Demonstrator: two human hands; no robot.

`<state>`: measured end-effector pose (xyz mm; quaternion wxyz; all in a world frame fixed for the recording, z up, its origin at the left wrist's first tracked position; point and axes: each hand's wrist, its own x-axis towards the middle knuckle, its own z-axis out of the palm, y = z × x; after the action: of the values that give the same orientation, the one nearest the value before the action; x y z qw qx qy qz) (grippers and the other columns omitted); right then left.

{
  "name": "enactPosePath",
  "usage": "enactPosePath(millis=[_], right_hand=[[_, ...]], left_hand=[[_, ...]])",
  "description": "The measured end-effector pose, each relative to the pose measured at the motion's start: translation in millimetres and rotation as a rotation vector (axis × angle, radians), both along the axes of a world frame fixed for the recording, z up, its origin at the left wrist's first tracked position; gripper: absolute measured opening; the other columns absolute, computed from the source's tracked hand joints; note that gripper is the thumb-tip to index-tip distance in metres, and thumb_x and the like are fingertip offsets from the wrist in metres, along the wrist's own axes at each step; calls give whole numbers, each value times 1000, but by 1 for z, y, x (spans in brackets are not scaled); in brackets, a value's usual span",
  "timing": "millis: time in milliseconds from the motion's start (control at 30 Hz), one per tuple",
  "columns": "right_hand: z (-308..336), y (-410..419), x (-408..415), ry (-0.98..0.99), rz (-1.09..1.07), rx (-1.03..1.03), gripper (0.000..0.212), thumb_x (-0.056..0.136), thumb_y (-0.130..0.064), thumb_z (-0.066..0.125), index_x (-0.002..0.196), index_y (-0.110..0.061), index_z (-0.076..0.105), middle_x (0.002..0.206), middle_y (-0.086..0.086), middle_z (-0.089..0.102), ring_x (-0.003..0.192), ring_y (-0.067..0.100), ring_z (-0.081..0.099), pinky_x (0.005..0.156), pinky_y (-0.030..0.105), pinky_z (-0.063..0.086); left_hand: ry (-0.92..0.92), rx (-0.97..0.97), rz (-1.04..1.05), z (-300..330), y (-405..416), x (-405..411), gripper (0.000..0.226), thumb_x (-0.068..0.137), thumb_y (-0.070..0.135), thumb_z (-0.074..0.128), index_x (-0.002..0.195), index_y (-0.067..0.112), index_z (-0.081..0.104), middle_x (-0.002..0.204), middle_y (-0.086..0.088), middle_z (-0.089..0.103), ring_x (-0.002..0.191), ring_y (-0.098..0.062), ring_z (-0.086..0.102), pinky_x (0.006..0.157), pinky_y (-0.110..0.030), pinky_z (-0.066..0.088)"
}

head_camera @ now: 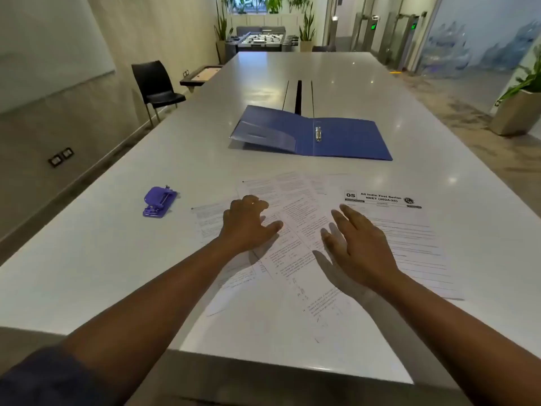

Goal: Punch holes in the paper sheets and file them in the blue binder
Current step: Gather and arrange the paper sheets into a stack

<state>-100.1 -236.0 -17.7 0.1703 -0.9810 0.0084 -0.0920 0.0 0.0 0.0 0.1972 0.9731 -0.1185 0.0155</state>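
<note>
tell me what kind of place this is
Probably an office break or meeting area: a long white table, a foosball table at the far end, and entry turnstiles beside a glass wall.

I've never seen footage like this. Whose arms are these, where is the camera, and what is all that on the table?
No machine here: a person wears a camera on the head, looking down at their own arms. The left hand rests on loose printed paper sheets fanned over a white table; the right hand hovers open above them. Neither holds anything. To the left lies a purple hole punch. Farther away, a blue binder lies open, its metal rings showing.
</note>
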Motion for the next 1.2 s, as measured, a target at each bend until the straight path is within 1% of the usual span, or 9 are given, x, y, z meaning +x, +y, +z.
enactPosePath(millis=[133,300,467,533,667,867,933,1000,1200], right_hand=[[-14,-2,-11,65,-11,-23,77,92,-67,21,151,-24,46,164,0,35,151,23,32,114,48,36],[-39,-9,-15,61,23,-71,27,94,-57,36,99,-31,46,152,6,51,142,25,42,102,49,45],[-42,-10,-16,7,24,-80,27,95,-51,43,88,-26,50,149,4,55,141,23,45,105,48,45],[-42,-11,-16,8,25,-74,30,95,-51,43,88,-24,54,144,3,59,137,23,48,104,45,45],[-39,-10,-16,0,25,-56,28,94,-50,45,85,-24,52,129,-1,65,127,22,54,98,43,47],[-38,-10,-16,-18,24,-54,26,94,-45,50,88,-21,57,130,2,66,128,22,54,99,42,47],[-38,-11,-16,-31,22,-41,24,94,-44,52,87,-21,56,129,1,66,129,22,54,99,42,47],[-37,-11,-16,-34,23,-34,23,94,-43,52,85,-22,53,122,-1,68,126,21,55,95,38,47],[-36,-10,-18,-64,-1,29,23,94,-37,59,94,-15,63,127,2,68,137,19,50,99,37,44]], left_hand=[[293,-63,13,-7,17,0,95,70,75,73,148,25,49,157,-3,38,144,-30,33,114,-48,33],[296,25,17,-9,24,3,109,57,81,78,141,17,51,143,-8,56,132,-33,47,104,-48,45],[269,210,39,-14,30,8,101,40,91,72,112,23,50,115,-6,60,107,-26,56,84,-43,54],[288,159,63,-12,32,9,106,40,86,78,120,21,53,121,-6,59,112,-27,55,89,-45,54],[289,-49,110,-15,31,13,107,44,68,92,133,21,58,127,-4,59,119,-27,57,96,-48,55],[158,-510,186,-27,21,7,34,81,25,85,110,18,68,113,1,72,98,-19,70,73,-25,57],[202,-804,223,-32,16,1,22,85,17,80,103,20,68,110,-2,74,97,-20,73,79,-37,63],[268,-1082,274,-37,12,-4,25,86,10,78,105,21,66,109,-5,76,99,-23,75,87,-48,61],[342,-1388,417,-31,2,-16,24,88,4,77,109,9,67,103,-5,79,96,-25,77,82,-45,62]])
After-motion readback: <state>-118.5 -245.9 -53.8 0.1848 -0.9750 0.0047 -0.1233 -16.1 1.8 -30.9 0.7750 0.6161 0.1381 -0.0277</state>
